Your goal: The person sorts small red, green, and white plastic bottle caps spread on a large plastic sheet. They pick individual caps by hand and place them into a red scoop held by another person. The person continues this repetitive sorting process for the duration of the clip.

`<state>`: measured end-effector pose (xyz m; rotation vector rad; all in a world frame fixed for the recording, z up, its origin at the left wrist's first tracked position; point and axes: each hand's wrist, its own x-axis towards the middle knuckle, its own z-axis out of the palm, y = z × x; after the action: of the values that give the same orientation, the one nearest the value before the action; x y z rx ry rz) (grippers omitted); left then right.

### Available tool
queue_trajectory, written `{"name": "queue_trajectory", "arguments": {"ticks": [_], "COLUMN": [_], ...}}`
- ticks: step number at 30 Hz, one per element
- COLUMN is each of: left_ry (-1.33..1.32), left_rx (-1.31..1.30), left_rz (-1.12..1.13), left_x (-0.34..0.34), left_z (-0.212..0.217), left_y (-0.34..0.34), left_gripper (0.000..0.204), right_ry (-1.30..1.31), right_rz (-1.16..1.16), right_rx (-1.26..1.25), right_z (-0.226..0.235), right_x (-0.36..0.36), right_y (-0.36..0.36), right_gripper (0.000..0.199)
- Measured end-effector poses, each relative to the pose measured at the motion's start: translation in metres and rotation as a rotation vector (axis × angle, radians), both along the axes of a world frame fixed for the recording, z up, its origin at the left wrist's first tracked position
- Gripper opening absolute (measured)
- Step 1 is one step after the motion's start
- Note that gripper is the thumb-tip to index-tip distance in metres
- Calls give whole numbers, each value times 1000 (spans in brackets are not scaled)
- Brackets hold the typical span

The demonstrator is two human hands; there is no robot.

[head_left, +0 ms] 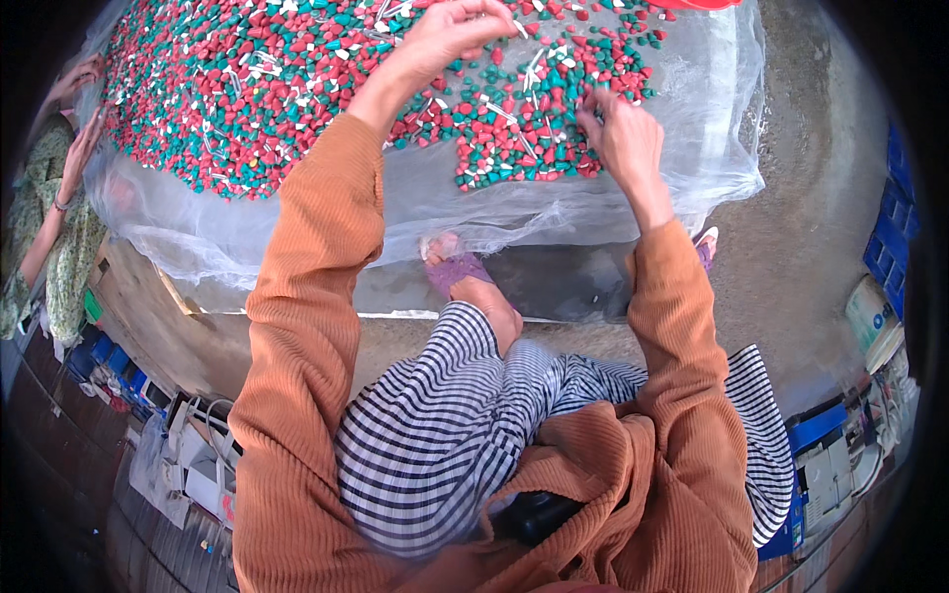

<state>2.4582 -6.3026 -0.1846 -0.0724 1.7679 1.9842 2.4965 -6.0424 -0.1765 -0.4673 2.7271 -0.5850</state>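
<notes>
A wide spread of small red, green and white plastic pieces (267, 89) lies on a table under clear plastic sheeting (395, 178). Over its far middle, my left hand (445, 38) has its fingertips pinched at a small white piece (520, 29). My right hand (628, 138) is lower at the right edge of a nearer patch of pieces (514, 138), thumb and fingers drawn together against the green and red ones. Whatever is between those fingers is too small to make out. Thin white sticks (502, 112) lie among the pieces in several places.
Part of a red container (697, 3) shows at the top right. At the far left, another person's hands (84, 138) reach to the table's edge. Blue crates (895, 217) stand at the right, and my foot in a purple sandal (457, 269) is beneath the sheeting's near edge.
</notes>
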Motion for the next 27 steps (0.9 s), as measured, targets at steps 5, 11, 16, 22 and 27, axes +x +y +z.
{"name": "queue_trajectory", "arguments": {"ticks": [5, 11, 16, 22, 27], "left_ry": [-174, 402, 272, -167, 256], "left_rx": [121, -1088, -700, 525, -270], "left_rz": [71, -186, -89, 105, 188], "left_x": [3, 20, -5, -6, 6], "left_z": [10, -5, 13, 14, 4], "left_y": [-8, 44, 24, -29, -19], "left_gripper": [18, 32, 16, 16, 20], "right_ry": [-204, -832, -860, -662, -379], "right_rz": [-268, -110, 188, 225, -128], "right_rx": [-552, -1273, -672, -383, -702], "right_z": [9, 41, 32, -16, -4], "right_x": [-44, -47, -7, -2, -53], "right_y": [-5, 20, -5, -38, -23], "right_gripper": [19, 17, 23, 27, 19]}}
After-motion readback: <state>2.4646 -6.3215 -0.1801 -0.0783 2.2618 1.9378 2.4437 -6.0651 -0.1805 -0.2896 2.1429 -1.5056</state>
